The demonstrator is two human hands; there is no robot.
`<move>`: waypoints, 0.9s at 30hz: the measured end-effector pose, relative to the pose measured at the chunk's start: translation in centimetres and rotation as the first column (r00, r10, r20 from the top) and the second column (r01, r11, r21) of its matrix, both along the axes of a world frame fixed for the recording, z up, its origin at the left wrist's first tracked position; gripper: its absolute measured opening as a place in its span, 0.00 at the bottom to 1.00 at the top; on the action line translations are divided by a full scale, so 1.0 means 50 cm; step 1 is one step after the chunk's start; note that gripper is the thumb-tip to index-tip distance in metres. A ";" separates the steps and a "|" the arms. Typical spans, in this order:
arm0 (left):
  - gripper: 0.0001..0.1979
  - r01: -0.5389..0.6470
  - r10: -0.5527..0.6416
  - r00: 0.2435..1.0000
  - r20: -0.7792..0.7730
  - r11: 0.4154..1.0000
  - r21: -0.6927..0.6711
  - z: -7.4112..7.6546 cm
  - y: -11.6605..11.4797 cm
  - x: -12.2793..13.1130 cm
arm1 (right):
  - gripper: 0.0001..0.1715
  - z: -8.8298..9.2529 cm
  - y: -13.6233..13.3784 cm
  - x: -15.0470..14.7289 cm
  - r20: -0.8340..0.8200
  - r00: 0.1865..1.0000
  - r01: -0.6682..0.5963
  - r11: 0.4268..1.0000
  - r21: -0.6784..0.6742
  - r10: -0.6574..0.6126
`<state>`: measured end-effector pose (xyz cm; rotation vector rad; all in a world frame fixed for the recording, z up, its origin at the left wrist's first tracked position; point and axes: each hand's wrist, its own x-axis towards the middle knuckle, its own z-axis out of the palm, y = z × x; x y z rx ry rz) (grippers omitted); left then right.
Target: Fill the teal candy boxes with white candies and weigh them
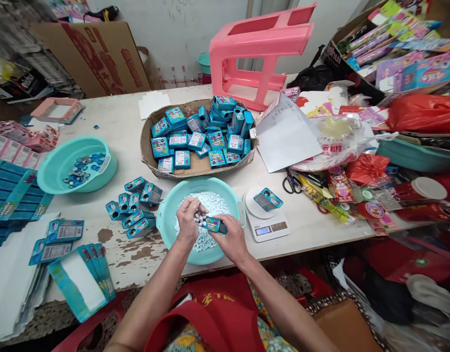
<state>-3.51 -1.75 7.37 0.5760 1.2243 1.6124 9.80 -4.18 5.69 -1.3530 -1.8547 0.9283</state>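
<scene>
Over a turquoise basin [165, 234] filled with small white candies [204, 240], both hands work close together. My left hand [189, 218] is closed around some of the candies, several showing at its fingertips. In my right hand [230, 238] is a small blue candy tin [213, 224], lying sideways with one end toward the left fingers. Just right of the basin, a white digital scale [267, 230] carries another blue tin [268, 199]. Several more blue tins [134, 203] stand and lie in a group to the left of the basin.
Behind the basin sits a cardboard tray [195, 172] heaped with blue tins. A second turquoise basin [49, 171] at left holds small blue and silvery pieces. Flat printed blue cartons [81, 283] lie front left. Scissors [292, 183] and packaging clutter the right; a pink stool [219, 73] rests at the back.
</scene>
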 end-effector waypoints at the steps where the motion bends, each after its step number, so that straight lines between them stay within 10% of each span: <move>1: 0.12 -0.006 0.006 1.000 -0.013 1.000 0.006 0.001 0.000 0.001 | 0.18 0.002 0.001 0.001 -0.003 1.000 -0.004 1.000 0.009 0.004; 22: 0.13 -0.091 0.092 0.991 -0.094 0.996 0.013 0.000 -0.011 -0.019 | 0.19 -0.012 -0.004 0.005 -0.121 0.993 0.010 1.000 -0.007 -0.011; 25: 0.15 -0.071 0.010 0.850 -0.527 0.993 -0.097 -0.046 -0.007 -0.075 | 0.19 -0.033 -0.007 0.026 -0.155 0.986 0.068 0.996 0.052 -0.059; 27: 0.15 0.034 -0.317 0.557 -0.767 0.932 -0.361 -0.089 -0.016 -0.104 | 0.18 -0.059 -0.009 0.037 -0.169 0.980 0.125 0.988 0.094 -0.108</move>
